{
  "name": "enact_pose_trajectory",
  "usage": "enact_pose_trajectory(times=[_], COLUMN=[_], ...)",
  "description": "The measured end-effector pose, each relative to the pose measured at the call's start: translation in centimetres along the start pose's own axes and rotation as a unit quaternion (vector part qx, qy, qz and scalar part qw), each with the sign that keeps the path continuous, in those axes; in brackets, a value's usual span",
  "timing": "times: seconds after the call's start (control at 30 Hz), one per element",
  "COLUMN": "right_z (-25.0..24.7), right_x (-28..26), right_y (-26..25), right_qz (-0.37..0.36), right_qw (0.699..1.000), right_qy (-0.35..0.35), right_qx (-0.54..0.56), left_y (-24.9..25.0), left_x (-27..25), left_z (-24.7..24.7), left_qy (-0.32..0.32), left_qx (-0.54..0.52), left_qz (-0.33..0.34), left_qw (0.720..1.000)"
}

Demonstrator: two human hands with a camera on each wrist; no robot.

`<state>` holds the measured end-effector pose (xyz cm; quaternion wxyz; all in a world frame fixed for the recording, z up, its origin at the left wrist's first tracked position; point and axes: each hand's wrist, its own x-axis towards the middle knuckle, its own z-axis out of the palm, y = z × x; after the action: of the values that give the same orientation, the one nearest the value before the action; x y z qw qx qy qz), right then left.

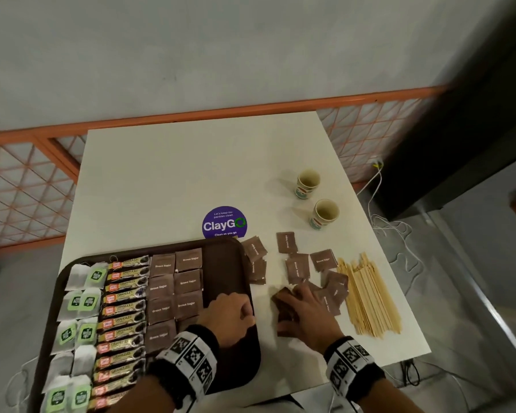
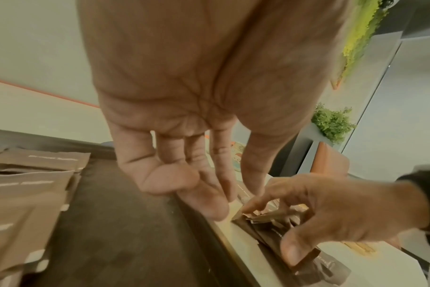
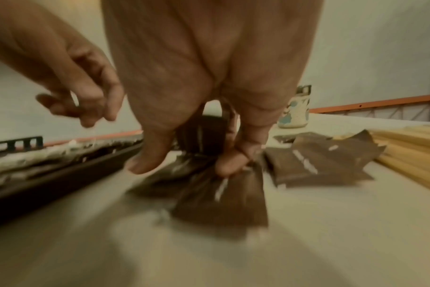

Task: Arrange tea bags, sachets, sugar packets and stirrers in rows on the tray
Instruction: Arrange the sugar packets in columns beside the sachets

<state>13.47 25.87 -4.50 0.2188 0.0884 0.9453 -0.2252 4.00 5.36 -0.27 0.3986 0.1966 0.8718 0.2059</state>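
Right hand gathering brown sugar packets beside the tray.

The right hand point(image 1: 306, 314) has its fingers point(image 3: 230, 165) and thumb curled onto a small stack of brown paper sugar packets point(image 3: 224, 196) on the white table point(image 1: 173, 180), just right of the dark brown plastic tray point(image 1: 230, 263). The left hand point(image 1: 228, 315) hovers over the tray's right edge, fingers point(image 2: 204, 202) loosely bent, holding nothing. Green-tagged tea bags point(image 1: 87, 299), coffee sachets point(image 1: 122, 317) and sugar packets fill the tray's rows; pale wooden stirrers point(image 1: 370, 296) lie right.

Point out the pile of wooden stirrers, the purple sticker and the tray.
wooden stirrers point(image 1: 370, 296), head view, middle of the pile
purple sticker point(image 1: 224, 223), head view, its centre
tray point(image 1: 224, 263), head view, bare floor
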Motion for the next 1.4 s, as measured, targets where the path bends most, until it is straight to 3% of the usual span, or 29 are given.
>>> enact_pose_trajectory(times=[0.17,0.33,0.5,0.57,0.8,1.03,1.13,1.27,1.4], right_z=[-3.1,-3.8,-4.4,-4.3,-4.0,-3.9,-3.8,-4.2,-6.5], right_x=[-1.4,-1.8,0.1,0.9,2.7,3.4,3.4,3.5,2.3], right_y=[2.0,4.4,4.0,4.1,4.7,4.2,3.4,3.6,4.5], right_qz=[0.032,0.031,0.026,0.045,0.086,0.110,0.118,0.096,0.071], right_qw=[0.979,0.989,0.999,0.998,0.990,0.988,0.990,0.989,0.985], right_qy=[0.037,0.104,-0.018,-0.034,-0.056,0.013,-0.001,-0.006,0.044], right_qx=[0.199,0.096,0.043,0.034,0.100,0.106,0.077,0.109,0.154], left_y=[3.5,6.7,7.9,7.9,8.1,8.0,7.8,7.1,6.2], left_x=[2.2,4.8,5.9,6.1,6.4,6.4,6.3,6.2,6.1], left_z=[0.7,2.5,4.4,5.1,5.7,4.7,3.7,1.7,0.4], left_qy=[0.048,0.033,-0.003,0.002,0.003,-0.002,-0.002,0.016,0.006], left_qx=[0.022,0.101,0.191,0.199,0.149,0.120,0.059,-0.051,-0.061], left_qz=[0.000,0.016,0.008,0.004,0.003,0.011,0.010,-0.017,-0.009], left_qw=[0.999,0.994,0.982,0.980,0.989,0.993,0.998,0.998,0.998])
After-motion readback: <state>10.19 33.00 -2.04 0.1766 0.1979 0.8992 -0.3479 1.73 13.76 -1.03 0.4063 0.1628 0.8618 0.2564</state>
